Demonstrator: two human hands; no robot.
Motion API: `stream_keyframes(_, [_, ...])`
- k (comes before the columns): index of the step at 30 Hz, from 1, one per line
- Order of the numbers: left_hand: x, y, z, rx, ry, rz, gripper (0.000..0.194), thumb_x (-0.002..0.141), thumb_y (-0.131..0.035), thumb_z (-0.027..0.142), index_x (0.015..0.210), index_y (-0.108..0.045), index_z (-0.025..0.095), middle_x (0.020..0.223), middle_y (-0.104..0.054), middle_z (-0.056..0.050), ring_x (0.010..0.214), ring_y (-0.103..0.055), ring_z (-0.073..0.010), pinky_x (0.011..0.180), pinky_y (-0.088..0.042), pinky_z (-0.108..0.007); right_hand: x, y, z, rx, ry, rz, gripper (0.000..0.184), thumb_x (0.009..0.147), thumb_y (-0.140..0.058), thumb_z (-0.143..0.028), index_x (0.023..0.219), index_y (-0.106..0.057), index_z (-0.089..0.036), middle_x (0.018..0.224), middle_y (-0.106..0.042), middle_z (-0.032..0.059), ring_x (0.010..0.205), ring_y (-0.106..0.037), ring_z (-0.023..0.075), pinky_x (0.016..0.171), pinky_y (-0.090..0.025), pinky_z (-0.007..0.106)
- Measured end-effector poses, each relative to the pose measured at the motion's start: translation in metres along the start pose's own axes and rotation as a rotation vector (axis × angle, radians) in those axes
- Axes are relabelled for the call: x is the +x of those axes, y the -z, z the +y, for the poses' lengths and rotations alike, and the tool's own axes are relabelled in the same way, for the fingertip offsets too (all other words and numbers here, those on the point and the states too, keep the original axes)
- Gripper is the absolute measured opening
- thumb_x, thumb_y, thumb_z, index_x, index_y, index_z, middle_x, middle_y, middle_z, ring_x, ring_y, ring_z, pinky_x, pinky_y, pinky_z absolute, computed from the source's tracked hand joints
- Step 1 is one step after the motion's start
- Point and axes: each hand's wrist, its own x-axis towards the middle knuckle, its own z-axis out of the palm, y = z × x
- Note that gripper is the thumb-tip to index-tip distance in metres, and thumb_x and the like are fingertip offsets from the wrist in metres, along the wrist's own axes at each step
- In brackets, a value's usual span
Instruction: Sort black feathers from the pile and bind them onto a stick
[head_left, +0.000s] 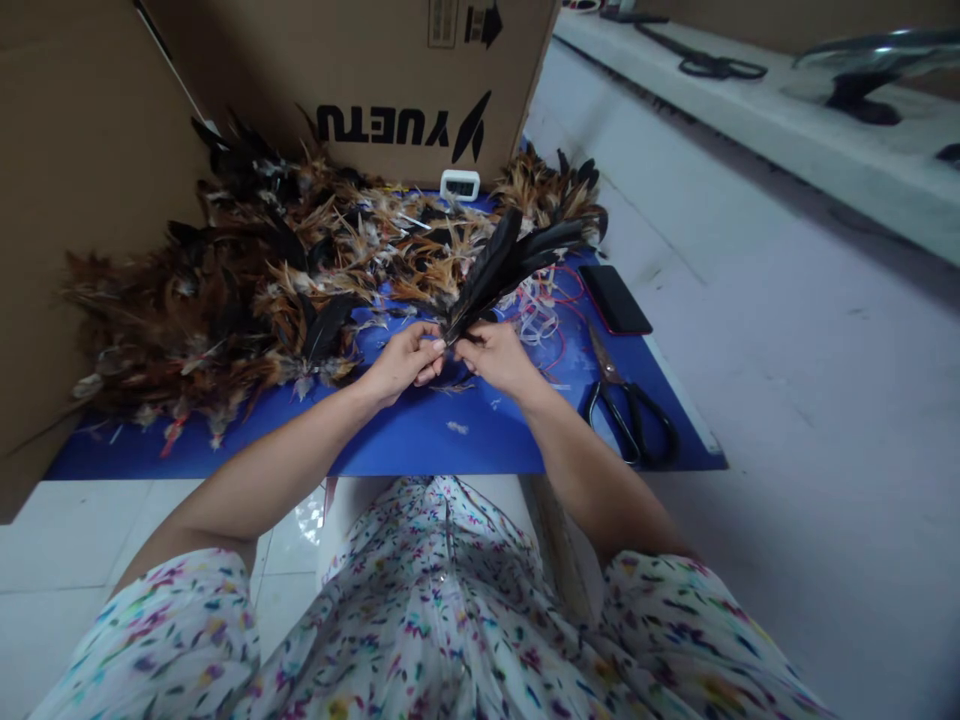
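Observation:
A bunch of long black feathers is pinched at its quill ends between my two hands, its tips fanning up and to the right. My left hand grips the base with thumb and fingers. Close beside it, my right hand is closed on the same base from the right. Brown and black feather bundles lie heaped just beyond and to the left. Near my right hand are tangled clear bands and a red cord. The exact spot where my fingertips meet the quills is partly hidden.
Scissors with black handles and a dark phone lie on the right of the blue table mat. A small white digital clock stands at the back. Cardboard boxes wall the rear and left. More scissors rest on a ledge.

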Motion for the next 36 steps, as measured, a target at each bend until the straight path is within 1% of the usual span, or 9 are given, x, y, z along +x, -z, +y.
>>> stream_keyframes(5, [0.000, 0.000, 0.001, -0.043, 0.028, -0.001, 0.051, 0.073, -0.078, 0.052, 0.093, -0.047, 0.017, 0.055, -0.058, 0.006, 0.035, -0.036, -0.0016, 0.036, -0.021, -0.016, 0.000, -0.003, -0.003, 0.147, -0.087, -0.012, 0.016, 0.075, -0.058, -0.024, 0.061, -0.056, -0.017, 0.051, -0.053, -0.0038, 0.043, -0.043, 0.0064, 0.046, -0.033, 0.021])
stream_keyframes(10, [0.000, -0.001, 0.000, -0.025, -0.008, 0.002, 0.053, 0.071, -0.079, 0.054, 0.092, -0.044, 0.020, 0.054, -0.059, 0.007, 0.034, -0.037, -0.0026, 0.035, -0.024, -0.015, 0.000, -0.003, -0.006, 0.198, -0.192, -0.046, 0.020, 0.076, -0.057, -0.017, 0.056, -0.055, -0.017, 0.043, -0.046, -0.0054, 0.038, -0.039, 0.0054, 0.040, -0.029, 0.019])
stream_keyframes(13, [0.000, -0.001, 0.000, 0.017, -0.031, 0.032, 0.048, 0.075, -0.076, 0.051, 0.091, -0.043, 0.021, 0.053, -0.059, 0.007, 0.033, -0.038, -0.0031, 0.035, -0.025, -0.014, 0.000, -0.003, -0.007, 0.226, -0.217, -0.051, 0.020, 0.076, -0.057, -0.014, 0.056, -0.055, -0.016, 0.043, -0.047, -0.0052, 0.037, -0.039, 0.0047, 0.038, -0.029, 0.018])
stream_keyframes(18, [0.000, -0.001, 0.001, 0.111, -0.064, 0.092, 0.037, 0.081, -0.072, 0.044, 0.085, -0.043, 0.020, 0.052, -0.059, 0.007, 0.032, -0.040, -0.0028, 0.035, -0.026, -0.014, 0.000, -0.004, -0.005, 0.239, -0.240, -0.052, 0.022, 0.076, -0.059, -0.014, 0.054, -0.055, -0.016, 0.042, -0.047, -0.0053, 0.036, -0.039, 0.0043, 0.037, -0.028, 0.017])
stream_keyframes(24, [-0.001, -0.002, 0.004, 0.177, -0.113, 0.150, 0.031, 0.083, -0.071, 0.038, 0.079, -0.047, 0.019, 0.053, -0.059, 0.006, 0.032, -0.041, -0.0030, 0.036, -0.026, -0.016, -0.001, -0.004, -0.009, 0.268, -0.289, -0.057, 0.027, 0.078, -0.060, -0.011, 0.052, -0.055, -0.015, 0.040, -0.044, -0.0060, 0.035, -0.036, 0.0038, 0.036, -0.027, 0.017])
stream_keyframes(27, [0.000, -0.001, 0.002, 0.211, -0.142, 0.160, 0.028, 0.085, -0.069, 0.036, 0.078, -0.047, 0.020, 0.052, -0.058, 0.006, 0.032, -0.041, -0.0035, 0.036, -0.026, -0.017, -0.002, -0.004, -0.014, 0.276, -0.321, -0.053, 0.027, 0.079, -0.061, -0.010, 0.053, -0.054, -0.015, 0.043, -0.047, -0.0054, 0.035, -0.036, 0.0035, 0.035, -0.027, 0.018])
stream_keyframes(30, [0.001, 0.001, -0.001, 0.249, -0.167, 0.176, 0.025, 0.087, -0.065, 0.033, 0.078, -0.046, 0.020, 0.052, -0.058, 0.007, 0.032, -0.041, -0.0037, 0.037, -0.027, -0.017, -0.003, -0.004, -0.017, 0.297, -0.328, -0.032, 0.023, 0.078, -0.064, -0.012, 0.057, -0.055, -0.016, 0.047, -0.051, -0.0050, 0.035, -0.037, 0.0031, 0.035, -0.026, 0.018])
stream_keyframes(33, [0.001, 0.001, -0.002, 0.302, -0.179, 0.202, 0.020, 0.088, -0.063, 0.028, 0.079, -0.046, 0.021, 0.052, -0.057, 0.008, 0.032, -0.041, -0.0039, 0.039, -0.028, -0.018, -0.003, -0.004, -0.017, 0.280, -0.325, 0.000, 0.020, 0.078, -0.065, -0.017, 0.060, -0.057, -0.016, 0.048, -0.052, -0.0051, 0.036, -0.037, 0.0032, 0.035, -0.026, 0.018])
stream_keyframes(36, [-0.001, -0.001, -0.001, 0.417, -0.205, 0.232, 0.015, 0.089, -0.059, 0.021, 0.079, -0.047, 0.021, 0.053, -0.057, 0.007, 0.035, -0.042, -0.0049, 0.042, -0.029, -0.019, -0.003, -0.005, -0.011, 0.205, -0.242, 0.026, 0.018, 0.077, -0.065, -0.025, 0.062, -0.059, -0.016, 0.050, -0.053, -0.0043, 0.039, -0.039, 0.0047, 0.039, -0.028, 0.020])
